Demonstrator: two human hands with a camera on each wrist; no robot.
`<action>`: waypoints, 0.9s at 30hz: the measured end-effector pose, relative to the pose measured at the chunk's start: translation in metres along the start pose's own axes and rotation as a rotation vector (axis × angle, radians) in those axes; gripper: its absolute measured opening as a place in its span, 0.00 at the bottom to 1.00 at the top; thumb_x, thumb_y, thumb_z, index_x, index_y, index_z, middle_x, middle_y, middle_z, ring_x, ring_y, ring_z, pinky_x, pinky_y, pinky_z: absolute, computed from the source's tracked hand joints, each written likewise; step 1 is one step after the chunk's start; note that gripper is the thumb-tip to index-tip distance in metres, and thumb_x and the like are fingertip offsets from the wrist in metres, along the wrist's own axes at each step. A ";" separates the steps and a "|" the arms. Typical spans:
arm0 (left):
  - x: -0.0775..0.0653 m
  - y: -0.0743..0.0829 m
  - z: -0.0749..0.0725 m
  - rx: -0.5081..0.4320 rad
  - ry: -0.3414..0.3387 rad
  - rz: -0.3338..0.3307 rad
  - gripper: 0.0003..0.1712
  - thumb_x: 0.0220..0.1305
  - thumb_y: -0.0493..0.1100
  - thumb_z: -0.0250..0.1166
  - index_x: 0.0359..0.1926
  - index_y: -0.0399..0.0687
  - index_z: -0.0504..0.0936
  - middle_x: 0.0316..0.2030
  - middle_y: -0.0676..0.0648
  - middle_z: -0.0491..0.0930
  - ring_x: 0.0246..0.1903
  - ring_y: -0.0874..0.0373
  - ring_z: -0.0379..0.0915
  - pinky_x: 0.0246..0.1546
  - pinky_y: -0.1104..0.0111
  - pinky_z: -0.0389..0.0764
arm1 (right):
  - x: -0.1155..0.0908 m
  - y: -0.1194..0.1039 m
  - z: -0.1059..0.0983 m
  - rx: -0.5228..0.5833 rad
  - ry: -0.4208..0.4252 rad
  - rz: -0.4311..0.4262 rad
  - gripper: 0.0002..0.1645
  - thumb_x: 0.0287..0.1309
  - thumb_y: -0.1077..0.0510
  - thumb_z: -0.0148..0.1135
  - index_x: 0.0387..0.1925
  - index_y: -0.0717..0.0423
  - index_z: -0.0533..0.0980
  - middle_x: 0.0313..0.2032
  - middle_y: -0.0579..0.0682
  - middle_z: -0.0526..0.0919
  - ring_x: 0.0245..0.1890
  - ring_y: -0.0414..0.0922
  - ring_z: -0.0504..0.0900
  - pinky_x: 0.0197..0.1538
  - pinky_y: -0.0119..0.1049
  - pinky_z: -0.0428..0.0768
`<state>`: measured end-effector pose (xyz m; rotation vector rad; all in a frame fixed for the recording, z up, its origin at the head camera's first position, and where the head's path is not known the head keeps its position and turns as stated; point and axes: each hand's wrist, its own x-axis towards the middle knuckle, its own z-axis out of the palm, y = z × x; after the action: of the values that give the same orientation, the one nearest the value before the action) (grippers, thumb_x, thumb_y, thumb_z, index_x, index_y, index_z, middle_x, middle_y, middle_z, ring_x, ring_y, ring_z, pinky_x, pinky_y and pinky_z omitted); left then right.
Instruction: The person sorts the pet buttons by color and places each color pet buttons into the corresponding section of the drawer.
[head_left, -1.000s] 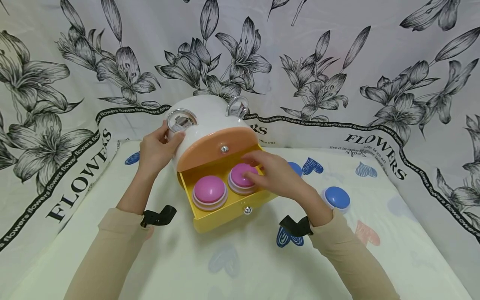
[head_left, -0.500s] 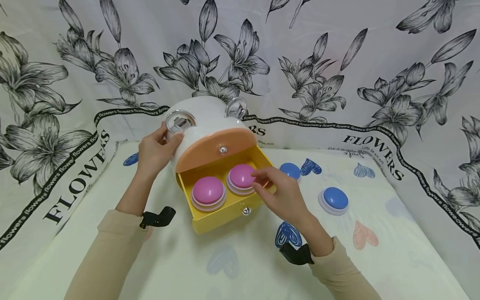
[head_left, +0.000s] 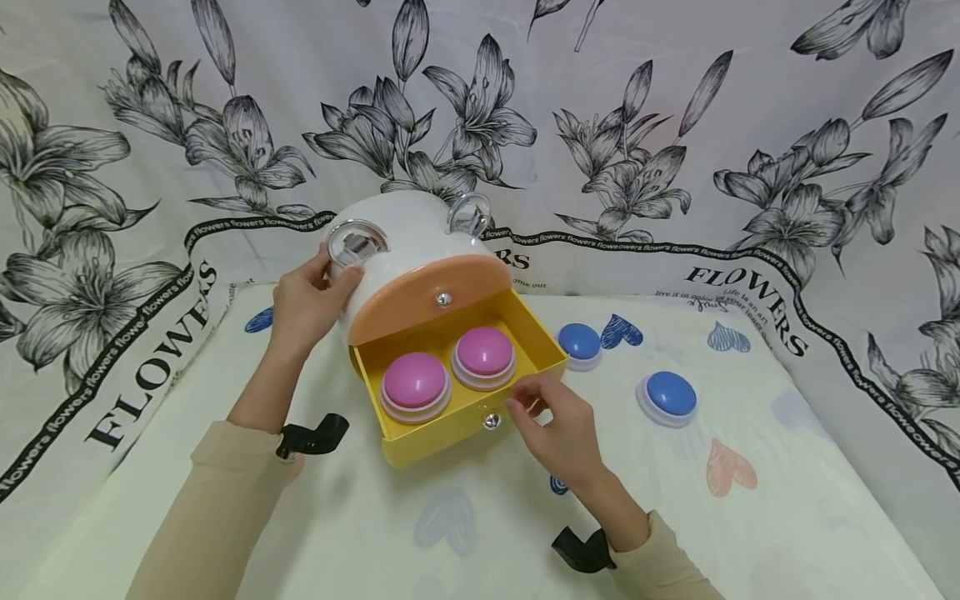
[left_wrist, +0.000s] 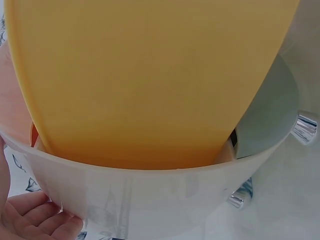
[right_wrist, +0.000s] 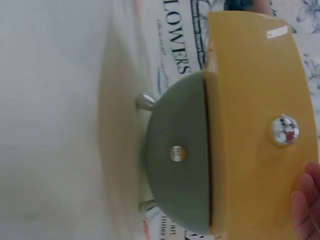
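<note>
A white rounded drawer box point(head_left: 408, 221) with two silver ring-shaped eyes stands on the cloth. My left hand point(head_left: 303, 304) grips its left side below one eye, thumb in front. Its yellow drawer point(head_left: 427, 448) is pulled out and bears a round silver knob point(head_left: 492, 422). Inside the drawer sit two pink dome-topped buttons point(head_left: 414, 380) on white bases, side by side. My right hand point(head_left: 558, 425), fingers loosely bent and holding nothing, is at the drawer's front right, beside the knob. In the right wrist view its fingertips point(right_wrist: 301, 207) are close to the drawer front.
Two blue dome-topped buttons point(head_left: 670, 395) lie on the cloth to the right. An orange drawer front point(head_left: 431, 292) sits shut above the yellow drawer. Below is a green drawer front point(right_wrist: 175, 180). Flower-printed fabric point(head_left: 480, 108) hangs behind.
My right hand has drawn back from the right pink button, out of the drawer and down toward the drawer's front. My left hand keeps its grip on the box.
</note>
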<state>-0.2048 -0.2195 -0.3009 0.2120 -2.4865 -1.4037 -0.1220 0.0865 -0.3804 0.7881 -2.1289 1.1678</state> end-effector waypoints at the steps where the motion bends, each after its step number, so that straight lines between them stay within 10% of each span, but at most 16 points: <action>1: 0.000 0.000 0.000 0.000 0.001 -0.002 0.43 0.55 0.66 0.58 0.67 0.54 0.59 0.62 0.47 0.68 0.51 0.55 0.70 0.36 0.77 0.78 | -0.002 0.001 0.001 -0.001 0.003 0.006 0.14 0.43 0.69 0.69 0.34 0.60 0.76 0.30 0.48 0.81 0.28 0.39 0.77 0.29 0.30 0.79; 8: 0.000 0.001 0.000 0.005 -0.006 -0.011 0.44 0.55 0.67 0.57 0.68 0.54 0.58 0.64 0.48 0.64 0.56 0.54 0.67 0.45 0.66 0.78 | -0.017 0.005 0.013 -0.017 -0.038 0.038 0.13 0.45 0.64 0.69 0.34 0.57 0.75 0.28 0.46 0.80 0.28 0.38 0.77 0.27 0.28 0.78; 14: 0.001 -0.001 0.001 0.007 0.005 -0.020 0.44 0.54 0.68 0.57 0.68 0.55 0.59 0.62 0.48 0.67 0.51 0.55 0.70 0.34 0.80 0.76 | -0.024 0.005 0.022 -0.034 -0.032 0.079 0.13 0.46 0.63 0.69 0.33 0.57 0.74 0.27 0.45 0.80 0.26 0.37 0.77 0.25 0.28 0.77; 27: 0.001 0.000 0.002 0.007 0.017 -0.015 0.43 0.54 0.67 0.58 0.67 0.56 0.59 0.62 0.47 0.68 0.52 0.55 0.70 0.34 0.80 0.77 | -0.030 -0.003 0.037 -0.162 0.018 0.100 0.19 0.42 0.58 0.73 0.33 0.56 0.71 0.25 0.45 0.79 0.25 0.36 0.76 0.24 0.24 0.75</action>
<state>-0.2064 -0.2180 -0.3018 0.2441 -2.4812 -1.3935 -0.1078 0.0596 -0.4177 0.6026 -2.2366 1.0320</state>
